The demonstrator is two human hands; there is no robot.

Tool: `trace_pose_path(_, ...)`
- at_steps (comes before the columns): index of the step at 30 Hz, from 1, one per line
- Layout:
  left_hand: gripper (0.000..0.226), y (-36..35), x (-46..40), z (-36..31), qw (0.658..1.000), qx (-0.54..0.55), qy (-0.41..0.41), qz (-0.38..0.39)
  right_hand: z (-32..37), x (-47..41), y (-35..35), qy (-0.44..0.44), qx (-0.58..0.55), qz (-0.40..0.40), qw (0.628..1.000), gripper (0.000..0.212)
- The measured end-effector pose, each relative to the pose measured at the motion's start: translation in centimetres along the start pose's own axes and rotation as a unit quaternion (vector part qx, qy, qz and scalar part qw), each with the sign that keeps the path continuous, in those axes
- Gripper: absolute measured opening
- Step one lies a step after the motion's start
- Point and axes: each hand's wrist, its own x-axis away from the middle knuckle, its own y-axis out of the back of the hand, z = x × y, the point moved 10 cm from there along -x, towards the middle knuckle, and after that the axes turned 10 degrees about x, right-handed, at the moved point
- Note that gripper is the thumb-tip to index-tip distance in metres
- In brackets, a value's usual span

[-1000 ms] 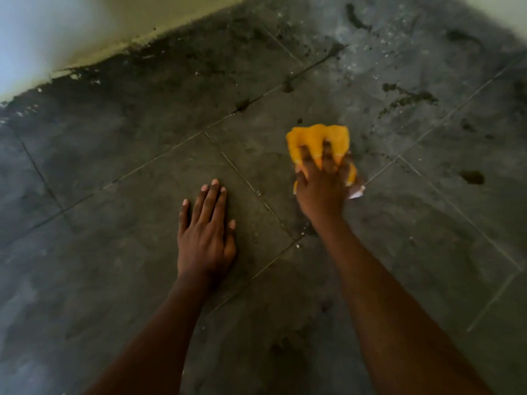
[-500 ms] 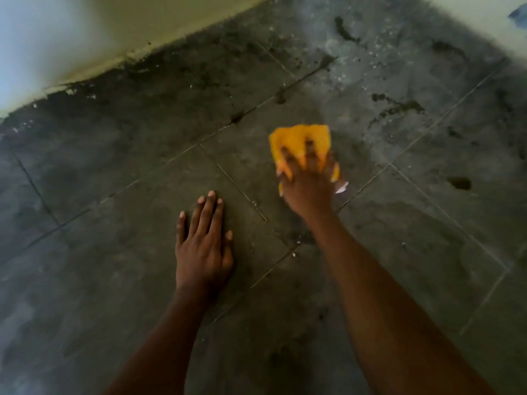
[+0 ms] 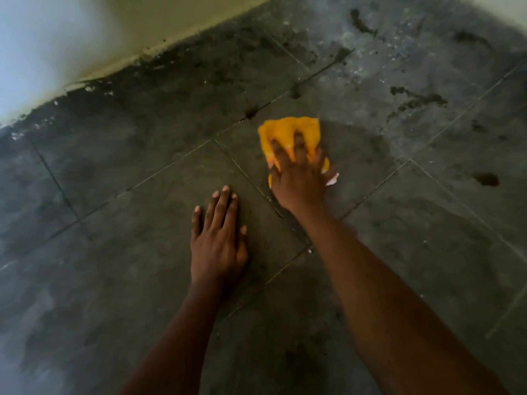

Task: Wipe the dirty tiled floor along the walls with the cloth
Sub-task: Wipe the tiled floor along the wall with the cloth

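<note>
Along the far left edge of the dark grey tiled floor (image 3: 119, 280), a pale cream wall (image 3: 142, 27) meets the tiles in a band of black grime (image 3: 182, 67) that runs up toward the far corner. Nearer the middle of the floor, the left hand (image 3: 217, 244) lies flat, fingers straight and spread, holding nothing and seemingly bracing the body. Just to its right, across a grout line, the right hand (image 3: 299, 178) presses down on a crumpled yellow cloth (image 3: 288, 135), fingers splayed over the fabric; whether they curl into it cannot be told. The cloth sits on the tile in front of that hand, apart from the wall. Further right, toward the far right corner, dark smears of dirt (image 3: 416, 101) and a single dark blot (image 3: 486, 179) remain on the tiles. Wiping looks to be under way, with much left: the next stroke probably calls for pushing the cloth onward into the grime along the wall or across to those smears, keeping firm downward pressure.
</note>
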Motion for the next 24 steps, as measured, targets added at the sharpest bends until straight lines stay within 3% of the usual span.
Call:
trace_pose_path(4, 0.066, 0.3, 0.1, -0.3, 1.0, 0.004, -0.002, 0.0, -1.2, 9.3, -0.4, 0.168, 0.059, 0.005, 0.984, 0.057)
trace_pose_path(6, 0.066, 0.4, 0.0, -0.3, 1.0, 0.011, -0.001, 0.007, -5.7, 8.2, 0.0, 0.122, 0.068, 0.028, 0.99, 0.058)
trace_pose_path(8, 0.066, 0.4, 0.0, -0.1, 1.0, 0.011, 0.001, 0.004, -10.1, 4.0, 0.8, 0.01, 0.038, 0.005, 0.999, 0.057)
trace_pose_path(11, 0.066, 0.3, -0.1, 0.1, 1.0, 0.01, -0.001, -0.007, -9.9, -2.8, 2.5, -0.061, -0.017, -0.023, 0.998, 0.059)
trace_pose_path(13, 0.065, 0.1, -0.1, 0.4, 1.0, 0.017, -0.004, -0.006, -5.5, -5.0, 1.7, -0.02, -0.013, 0.001, 1.0, 0.062)
trace_pose_path(16, 0.067, 0.3, 0.1, 0.4, 0.999, 0.048, 0.002, 0.008, 1.5, -1.3, -1.0, 0.126, 0.058, 0.041, 0.99, 0.069)
trace_pose_path(20, 0.078, 3.2, -3.3, 1.2, 0.999, 0.039, -0.018, 0.014, -0.8, 7.2, -1.4, 0.216, 0.051, -0.006, 0.975, 0.052)
trace_pose_path(22, 0.082, 4.8, -5.9, 2.6, 0.999, 0.003, -0.036, 0.014, -6.2, 6.0, -2.0, 0.164, 0.044, -0.005, 0.985, 0.054)
trace_pose_path(24, 0.085, 5.2, -7.5, 4.6, 0.998, -0.028, -0.046, 0.026, -10.3, 0.7, -2.3, 0.055, 0.03, -0.014, 0.998, 0.057)
